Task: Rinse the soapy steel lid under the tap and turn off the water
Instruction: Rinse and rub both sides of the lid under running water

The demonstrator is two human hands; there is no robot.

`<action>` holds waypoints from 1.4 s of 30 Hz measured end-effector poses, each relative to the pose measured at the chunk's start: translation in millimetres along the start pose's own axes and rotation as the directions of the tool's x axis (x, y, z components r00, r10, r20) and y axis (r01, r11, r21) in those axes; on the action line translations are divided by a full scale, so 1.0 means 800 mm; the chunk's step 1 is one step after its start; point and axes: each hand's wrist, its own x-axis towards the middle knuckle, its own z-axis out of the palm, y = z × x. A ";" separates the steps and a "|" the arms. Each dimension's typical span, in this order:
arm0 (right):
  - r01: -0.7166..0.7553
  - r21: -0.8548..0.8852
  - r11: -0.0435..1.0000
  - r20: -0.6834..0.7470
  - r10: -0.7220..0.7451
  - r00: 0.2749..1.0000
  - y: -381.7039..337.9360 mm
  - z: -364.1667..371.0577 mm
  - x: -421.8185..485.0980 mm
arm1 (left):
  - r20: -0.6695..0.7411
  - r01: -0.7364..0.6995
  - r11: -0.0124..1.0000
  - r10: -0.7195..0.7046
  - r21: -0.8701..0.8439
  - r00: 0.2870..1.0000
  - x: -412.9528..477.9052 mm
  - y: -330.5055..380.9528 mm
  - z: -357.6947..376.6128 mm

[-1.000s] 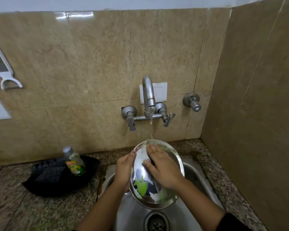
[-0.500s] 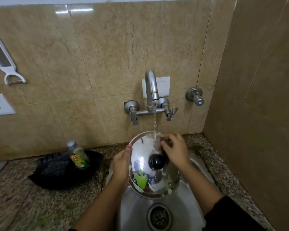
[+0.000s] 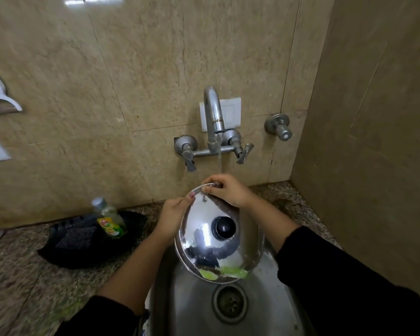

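Note:
A shiny steel lid (image 3: 204, 241) with a black knob (image 3: 223, 227) is tilted over the steel sink (image 3: 264, 306), its domed top facing me. My left hand (image 3: 172, 218) holds its left rim, mostly hidden behind the lid. My right hand (image 3: 228, 190) pinches the far top rim. The wall tap (image 3: 212, 117) runs; a thin stream of water (image 3: 219, 161) falls onto the top edge by my right fingers. Two tap handles sit at the left (image 3: 188, 156) and right (image 3: 243, 151) of the spout.
A black tray (image 3: 66, 251) with a scrub pad and a dish soap bottle (image 3: 109, 220) sits on the granite counter left of the sink. A separate wall valve (image 3: 279, 127) is right of the tap. The side wall (image 3: 374, 141) closes in on the right. A peeler (image 3: 0, 103) hangs far left.
The lid's black knob came into view as my right hand slid from the lid's face up to its far rim. The lid now sits higher and closer under the stream.

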 end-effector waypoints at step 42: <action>0.299 -0.316 0.900 -0.131 -0.354 0.926 0.056 0.046 -0.086 | -0.377 0.139 0.966 -0.215 -0.219 0.901 0.004 -0.039 0.000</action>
